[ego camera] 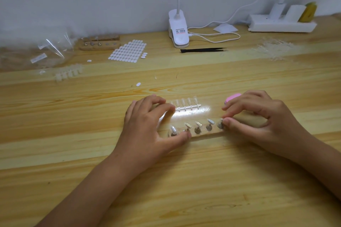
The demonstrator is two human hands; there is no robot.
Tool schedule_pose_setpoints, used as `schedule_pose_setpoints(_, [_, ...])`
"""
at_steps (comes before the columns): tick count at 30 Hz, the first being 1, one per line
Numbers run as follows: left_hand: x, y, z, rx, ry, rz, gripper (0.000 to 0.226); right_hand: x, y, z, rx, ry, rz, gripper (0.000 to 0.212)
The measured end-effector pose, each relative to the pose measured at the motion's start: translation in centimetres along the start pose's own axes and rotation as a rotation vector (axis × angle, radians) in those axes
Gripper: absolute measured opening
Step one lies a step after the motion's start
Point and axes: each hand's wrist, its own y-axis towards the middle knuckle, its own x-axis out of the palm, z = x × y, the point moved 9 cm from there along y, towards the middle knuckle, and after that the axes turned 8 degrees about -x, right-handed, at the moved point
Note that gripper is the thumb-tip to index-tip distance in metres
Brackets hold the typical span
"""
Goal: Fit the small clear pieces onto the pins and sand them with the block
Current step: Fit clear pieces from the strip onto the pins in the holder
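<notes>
Nearest me, my left hand (145, 121) grips the wooden pin holder (203, 134); my right hand (258, 118) pinches the end clear piece (221, 121), pink block (232, 97) behind its fingers.

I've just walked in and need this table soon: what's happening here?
A person is fitting clear nail tips onto a wooden pin holder. The left hand grips the holder's left end; the right hand pinches the rightmost tip. All five pins carry tips. The pink sanding block lies unused beyond the right hand.
</notes>
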Motion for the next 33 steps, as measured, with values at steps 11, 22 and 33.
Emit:
schedule_pose_setpoints(11, [-0.1,0.0,0.2,0.014,-0.001,0.008,0.074,-0.5,0.6,-0.8,-0.028,-0.037,-0.029,0.019])
schedule_pose_setpoints(22, [-0.1,-0.1,0.4,0.016,0.016,-0.002,0.075,2.1,3.0,-1.0,-0.084,0.164,-0.253,0.018])
schedule_pose_setpoints(33, [-0.1,0.0,0.3,0.018,0.011,0.003,0.074,2.8,2.7,-0.7,-0.023,0.102,-0.282,0.012])
